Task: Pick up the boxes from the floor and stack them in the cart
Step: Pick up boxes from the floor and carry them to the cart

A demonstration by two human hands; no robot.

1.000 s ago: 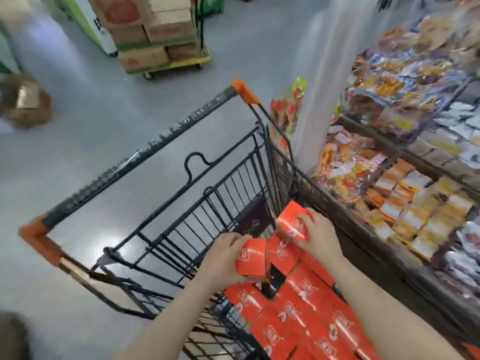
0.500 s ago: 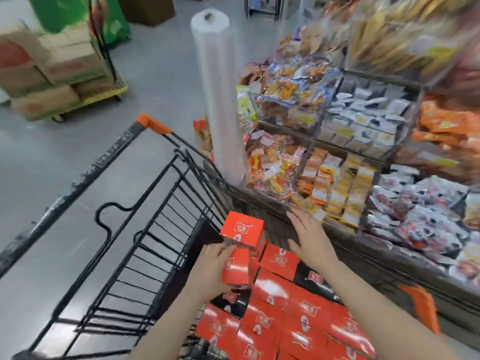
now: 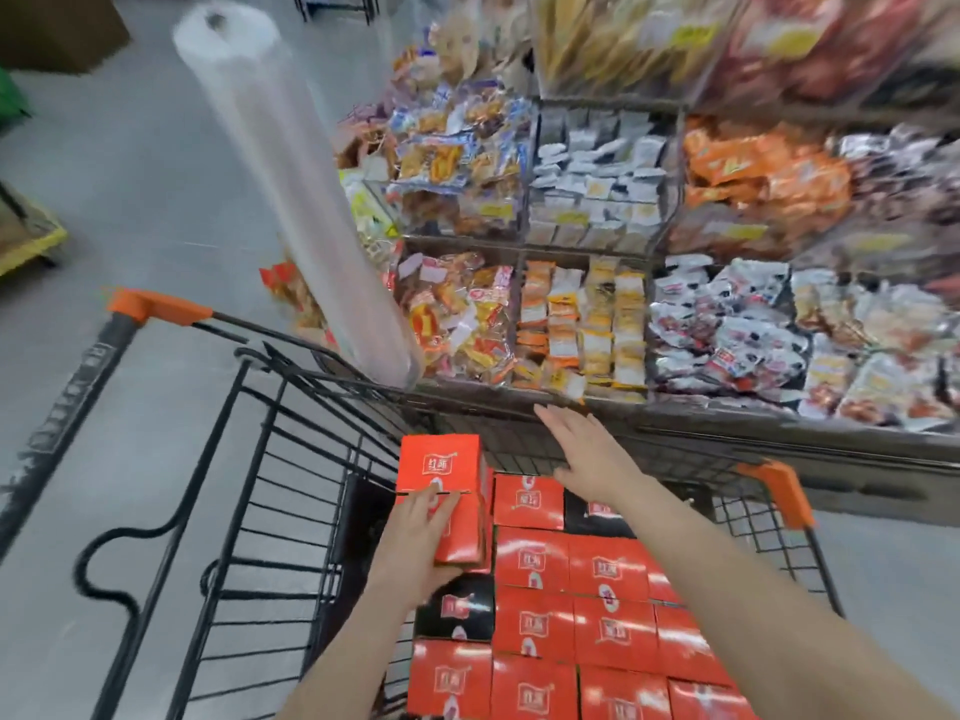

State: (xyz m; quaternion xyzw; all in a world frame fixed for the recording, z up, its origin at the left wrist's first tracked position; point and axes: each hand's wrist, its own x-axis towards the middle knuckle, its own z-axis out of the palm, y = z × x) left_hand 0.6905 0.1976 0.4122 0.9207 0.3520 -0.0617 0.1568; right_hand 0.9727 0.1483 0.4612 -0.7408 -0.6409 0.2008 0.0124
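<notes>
Shop aisle, cart (image 3: 291, 459): left hand (image 3: 415, 532) gripping stacked boxes (image 3: 449, 491) (right hand (image 3: 587, 454) spread, empty).

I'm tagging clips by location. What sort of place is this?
Most likely a supermarket or snack shop aisle: a wire shopping cart filled with red boxes, beside display bins of packaged snacks, with a plastic bag roll nearby.

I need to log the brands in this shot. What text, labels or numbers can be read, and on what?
Red boxes in the cart: a white logo of two Chinese characters, too blurred to read surely.
Box held by the left hand: same logo, no clearer.
Cart handle: a printed strip, unreadable.
Snack packs on the shelves: print too small and blurred.
No numbers or signs are legible.
</notes>
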